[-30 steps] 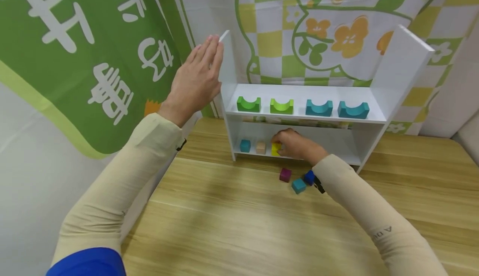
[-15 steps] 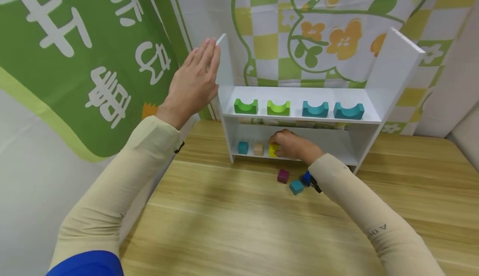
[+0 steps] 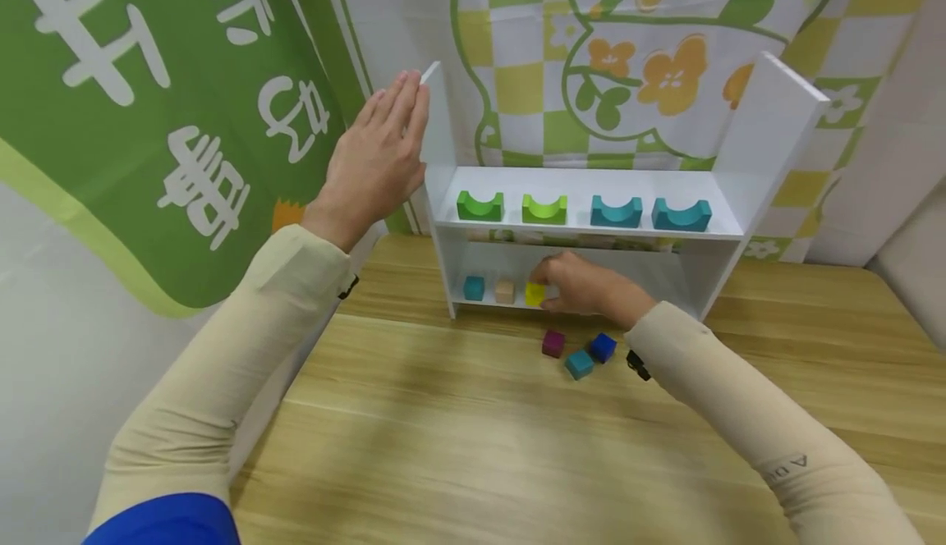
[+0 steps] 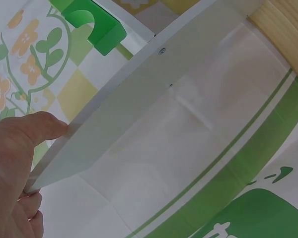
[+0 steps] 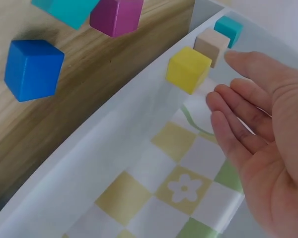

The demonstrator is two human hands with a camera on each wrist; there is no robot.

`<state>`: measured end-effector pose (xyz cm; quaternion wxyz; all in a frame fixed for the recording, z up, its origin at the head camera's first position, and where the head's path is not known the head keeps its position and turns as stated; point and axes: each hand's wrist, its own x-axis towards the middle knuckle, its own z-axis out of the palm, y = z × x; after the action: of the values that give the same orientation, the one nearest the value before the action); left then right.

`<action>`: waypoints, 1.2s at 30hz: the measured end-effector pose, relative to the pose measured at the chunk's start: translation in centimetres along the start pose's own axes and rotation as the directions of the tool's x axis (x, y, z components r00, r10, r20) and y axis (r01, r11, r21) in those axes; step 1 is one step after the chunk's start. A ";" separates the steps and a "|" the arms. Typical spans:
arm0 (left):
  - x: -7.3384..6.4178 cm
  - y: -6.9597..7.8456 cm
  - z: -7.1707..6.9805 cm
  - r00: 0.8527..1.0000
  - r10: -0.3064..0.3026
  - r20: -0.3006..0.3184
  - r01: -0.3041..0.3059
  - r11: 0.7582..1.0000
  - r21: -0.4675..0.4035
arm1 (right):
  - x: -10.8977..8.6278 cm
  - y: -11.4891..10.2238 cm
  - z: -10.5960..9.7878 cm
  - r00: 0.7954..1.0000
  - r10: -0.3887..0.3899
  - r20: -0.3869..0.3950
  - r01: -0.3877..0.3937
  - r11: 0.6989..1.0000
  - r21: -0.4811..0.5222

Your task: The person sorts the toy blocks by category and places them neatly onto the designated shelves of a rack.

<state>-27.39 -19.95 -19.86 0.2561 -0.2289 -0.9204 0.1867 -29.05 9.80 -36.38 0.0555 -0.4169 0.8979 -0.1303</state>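
In the head view, my left hand (image 3: pixel 377 155) lies with straight fingers along the left side panel of a white shelf unit (image 3: pixel 591 233). Its thumb (image 4: pixel 47 126) touches the panel's edge in the left wrist view. On the lower shelf my right hand (image 3: pixel 587 284) is beside a yellow cube (image 5: pixel 188 69), fingers loosely bent and holding nothing. A beige cube (image 5: pixel 211 45) and a teal cube (image 5: pixel 228 29) continue the row along the shelf's front edge. A magenta cube (image 3: pixel 553 344), another teal cube (image 3: pixel 580 364) and a blue cube (image 3: pixel 603 348) lie on the table before the unit.
Two green arch blocks (image 3: pixel 480 207) and two teal arch blocks (image 3: pixel 617 212) stand in a row on the upper shelf. The wooden table (image 3: pixel 443 446) carries the unit. Patterned cloth (image 3: pixel 517 61) hangs behind, and a green banner (image 3: pixel 148 118) is at left.
My right hand has loosened from the yellow cube, which stays on the lower shelf. The left hand keeps its place at the panel. The head view has shifted slightly.
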 end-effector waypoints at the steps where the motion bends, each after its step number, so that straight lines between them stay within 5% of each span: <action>1: 0.0 0.0 0.0 1.000 0.001 -0.004 -0.001 1.000 -0.002 | -0.1 -0.1 0.0 1.000 -0.009 0.004 0.009 1.000 -0.004; 14: 0.1 -0.2 0.0 1.000 0.004 -0.010 -0.004 1.000 -0.023 | -1.4 -0.3 3.4 0.989 0.072 0.128 -0.073 0.997 0.005; 28: 0.0 0.0 0.0 1.000 0.000 -0.016 0.000 1.000 -0.019 | -2.0 0.5 7.4 0.993 0.108 0.057 -0.108 0.994 -0.004; 36: 0.0 0.0 0.0 1.000 -0.003 -0.006 0.003 1.000 -0.014 | -2.4 0.9 8.0 0.995 0.096 0.016 -0.096 0.995 0.040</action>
<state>-27.36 -19.94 -19.86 0.2575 -0.2298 -0.9213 0.1790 -26.49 10.66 -44.32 0.0766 -0.3728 0.9136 -0.1430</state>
